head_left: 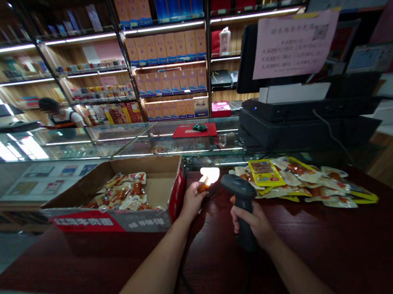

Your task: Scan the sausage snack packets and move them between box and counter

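Note:
My right hand (256, 222) is wrapped round the handle of a dark barcode scanner (239, 190), whose head points up and to the left. In my left hand (192, 201) is a small snack packet (207, 180), its far end lit bright white in front of the scanner. Left of that hand stands an open cardboard box (129, 219) with several sealed snack packets (128, 190) inside. To the right of the scanner lies a heap of vacuum-packed snacks (306, 179), with a yellow packet (266, 173) on top.
The dark red wooden table (215, 263) carries all of this. Behind it are a glass counter (135, 137), a red mat (188, 132) with a mouse, and a monitor (248, 59) with a pink notice. A person (65, 119) is at the far left by the shelves.

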Tool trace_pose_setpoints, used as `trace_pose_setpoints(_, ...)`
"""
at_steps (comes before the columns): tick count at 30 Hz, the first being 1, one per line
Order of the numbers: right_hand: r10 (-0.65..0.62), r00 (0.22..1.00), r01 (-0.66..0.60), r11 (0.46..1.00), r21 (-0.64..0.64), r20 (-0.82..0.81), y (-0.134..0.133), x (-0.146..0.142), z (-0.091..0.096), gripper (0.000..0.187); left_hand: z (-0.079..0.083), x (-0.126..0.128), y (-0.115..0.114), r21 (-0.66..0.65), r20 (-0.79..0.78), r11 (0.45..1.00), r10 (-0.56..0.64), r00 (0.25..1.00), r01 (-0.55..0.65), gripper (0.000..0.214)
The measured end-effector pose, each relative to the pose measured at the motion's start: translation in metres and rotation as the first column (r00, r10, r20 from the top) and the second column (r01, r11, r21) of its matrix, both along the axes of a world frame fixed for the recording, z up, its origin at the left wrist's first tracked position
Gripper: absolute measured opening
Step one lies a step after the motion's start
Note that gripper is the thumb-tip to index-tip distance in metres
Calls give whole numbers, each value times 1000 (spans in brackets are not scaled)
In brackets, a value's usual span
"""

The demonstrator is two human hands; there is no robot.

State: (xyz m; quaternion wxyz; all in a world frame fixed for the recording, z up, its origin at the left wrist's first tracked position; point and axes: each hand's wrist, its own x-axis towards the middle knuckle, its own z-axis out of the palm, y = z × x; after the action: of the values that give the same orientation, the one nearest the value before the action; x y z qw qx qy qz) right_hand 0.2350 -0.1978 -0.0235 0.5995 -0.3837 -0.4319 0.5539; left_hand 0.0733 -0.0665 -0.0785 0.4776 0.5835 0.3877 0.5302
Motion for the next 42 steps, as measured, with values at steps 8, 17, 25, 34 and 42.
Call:
trace_pose_setpoints(8,-29,1000,29,999,-17,4,-1,0,3,39,8,0,-6,6,-22,997,83,996,-82,30)
trace_pose_setpoints(17,-78,995,74,996,-58,-68,4,3,4,41,16,-1,-10,-101,69,979,185,980,-177,38)
trace_pose_setpoints(25,-217,972,209,974,-84,-89,-5,32,32,31,50,46,-9,-177,184,984,-4,983,37,39)
trace_pose_setpoints(34,-339,934,332,940,-72,-110,-21,74,30,39,62,173,1,-244,91,969,-4,996,26,32)
trace_pose_setpoints(42,-394,907,393,919,-37,-146,-30,100,30,38,73,231,-4,100,-488,986,165,857,-133,36)
